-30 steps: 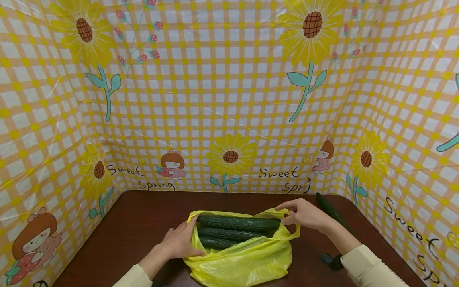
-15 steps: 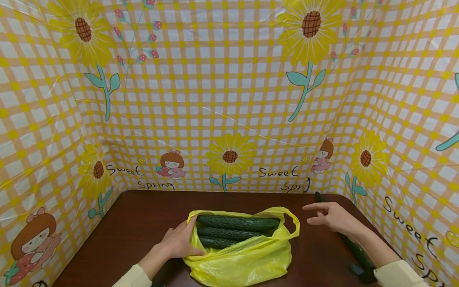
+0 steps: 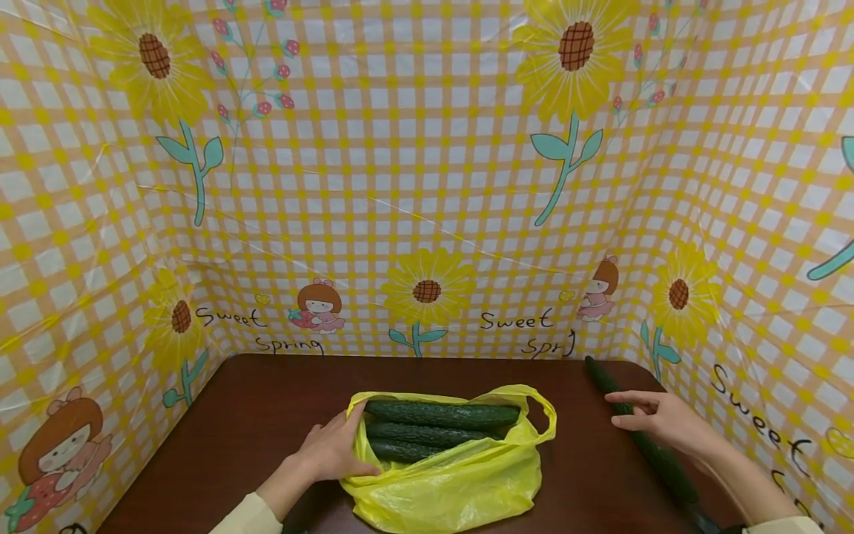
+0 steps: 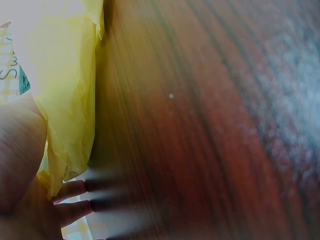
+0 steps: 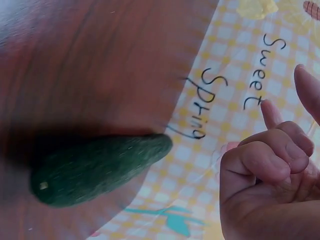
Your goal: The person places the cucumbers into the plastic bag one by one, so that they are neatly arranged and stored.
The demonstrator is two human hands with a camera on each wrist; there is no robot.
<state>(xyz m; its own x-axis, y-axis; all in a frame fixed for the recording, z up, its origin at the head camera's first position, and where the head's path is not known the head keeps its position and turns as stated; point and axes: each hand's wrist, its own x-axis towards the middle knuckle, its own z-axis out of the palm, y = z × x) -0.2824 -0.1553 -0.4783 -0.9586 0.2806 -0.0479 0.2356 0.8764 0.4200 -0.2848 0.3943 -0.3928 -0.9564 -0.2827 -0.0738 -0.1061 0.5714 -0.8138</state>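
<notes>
A yellow plastic bag (image 3: 454,486) lies open on the dark wooden table (image 3: 267,400), with three dark green cucumbers (image 3: 440,415) inside. My left hand (image 3: 330,449) grips the bag's left rim, thumb along the front edge. In the left wrist view the bag (image 4: 65,90) presses against my palm (image 4: 25,160). A loose cucumber (image 3: 663,463) lies along the table's right side. My right hand (image 3: 650,419) hovers just over its middle, fingers relaxed, holding nothing. In the right wrist view the cucumber's tip (image 5: 95,170) lies apart from my loosely curled fingers (image 5: 265,160).
A checked yellow sheet with sunflowers and "Sweet Spring" lettering (image 3: 427,222) walls the table at the back, left and right. The loose cucumber lies close to the right wall. Bare table (image 3: 587,460) shows between the bag and the loose cucumber.
My right hand let go of the bag's right handle and moved right, down over the loose cucumber. The left hand and the bag stayed put.
</notes>
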